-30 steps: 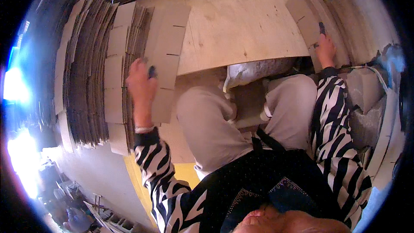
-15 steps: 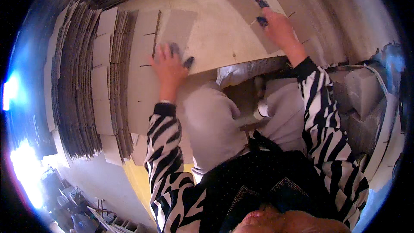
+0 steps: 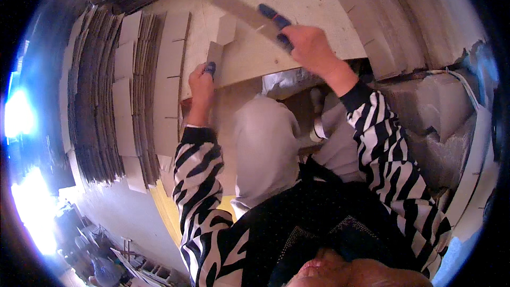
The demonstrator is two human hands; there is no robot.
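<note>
- Fingers [image 3: 276,21] with blue tips, the right hand's [image 3: 311,48], close around the near end of a long cardboard strip [image 3: 223,0]; the strip's long axis runs from that hand up and leftward across the wooden tabletop [image 3: 313,0].
- Stacks of flat cardboard sheets [image 3: 133,101] lie left of the tabletop, well apart from the right hand and close beside the left.
- More folded cardboard pieces [image 3: 372,21] lie fanned on the tabletop's right side.
- At the tabletop's near edge, the left hand [image 3: 202,82] pinches a small cardboard flap [image 3: 214,56], fingers shut on it; this hand is nearer the stacks, the right nearer the strip.
</note>
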